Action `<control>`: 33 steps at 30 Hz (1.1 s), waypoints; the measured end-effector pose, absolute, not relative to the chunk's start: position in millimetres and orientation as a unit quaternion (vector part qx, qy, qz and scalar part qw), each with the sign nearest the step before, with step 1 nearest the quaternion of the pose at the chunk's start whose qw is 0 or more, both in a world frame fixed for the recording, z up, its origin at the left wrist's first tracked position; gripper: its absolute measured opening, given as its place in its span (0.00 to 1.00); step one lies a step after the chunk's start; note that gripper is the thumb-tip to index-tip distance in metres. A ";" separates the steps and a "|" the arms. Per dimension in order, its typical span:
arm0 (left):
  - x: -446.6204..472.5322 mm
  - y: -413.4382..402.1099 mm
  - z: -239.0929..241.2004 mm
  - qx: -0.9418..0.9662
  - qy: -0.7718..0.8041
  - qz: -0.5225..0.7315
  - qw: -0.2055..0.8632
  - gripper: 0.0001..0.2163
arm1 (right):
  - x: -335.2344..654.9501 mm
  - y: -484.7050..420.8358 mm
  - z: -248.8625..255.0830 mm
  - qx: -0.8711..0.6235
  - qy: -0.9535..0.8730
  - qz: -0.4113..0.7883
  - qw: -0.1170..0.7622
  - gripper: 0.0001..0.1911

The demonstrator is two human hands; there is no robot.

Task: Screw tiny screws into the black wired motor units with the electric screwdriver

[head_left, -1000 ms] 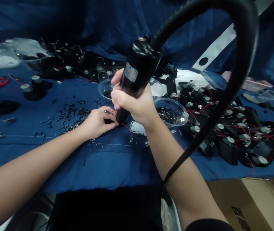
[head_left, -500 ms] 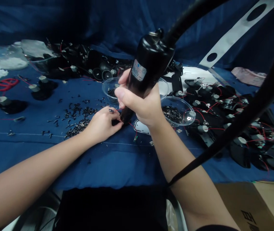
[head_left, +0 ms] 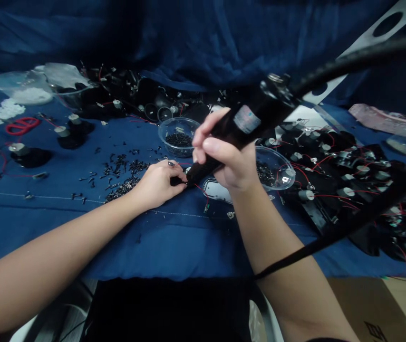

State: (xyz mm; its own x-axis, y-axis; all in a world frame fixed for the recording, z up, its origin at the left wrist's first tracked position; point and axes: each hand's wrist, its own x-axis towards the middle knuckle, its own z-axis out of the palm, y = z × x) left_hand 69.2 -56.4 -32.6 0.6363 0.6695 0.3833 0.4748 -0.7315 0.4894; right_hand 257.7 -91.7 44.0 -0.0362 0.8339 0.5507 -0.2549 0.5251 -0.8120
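Note:
My right hand [head_left: 229, 159] is wrapped round a black electric screwdriver [head_left: 256, 116] with a thick cable at its top end. The tool leans to the upper right, and its lower end is close to my left fingertips. My left hand [head_left: 162, 183] rests on the blue cloth, thumb and fingers closed on a small black part [head_left: 178, 181], mostly hidden by the hand. Thin red wires run out beside it. Just right of the tool's tip lies an oval part [head_left: 217, 191] with a pale face, and below it a small green board [head_left: 206, 208] on a wire.
Small black screws [head_left: 124, 183] lie loose left of my left hand. Two clear bowls hold small dark parts: one bowl [head_left: 163, 127] behind, another bowl [head_left: 288, 173] to the right. Black wired assemblies [head_left: 349, 192] crowd the right. Red-handled scissors [head_left: 23, 125] lie far left.
The screwdriver has tilted over to the right, its top end lower now. My right hand has shifted slightly right with it. The left hand keeps its grip, and the view has moved a little.

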 end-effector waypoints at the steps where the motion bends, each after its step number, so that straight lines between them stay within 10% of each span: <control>1: 68.1 -57.0 -31.4 0.889 0.321 0.275 0.176 0.04 | 261.2 -93.7 46.9 -0.228 -0.569 0.420 0.669 0.15; 8: 39.9 -53.4 -7.1 0.839 0.330 0.274 0.335 0.08 | 284.9 -117.1 77.9 -0.258 -0.545 0.301 0.739 0.10; 15: -5.5 -8.1 0.4 0.835 0.472 0.274 0.069 0.04 | 271.6 -121.9 43.6 -0.321 -0.489 0.299 0.754 0.07; 33: 67.1 92.3 32.6 0.768 0.552 0.271 0.176 0.12 | 266.8 -119.8 7.6 -0.299 -0.508 0.314 0.744 0.09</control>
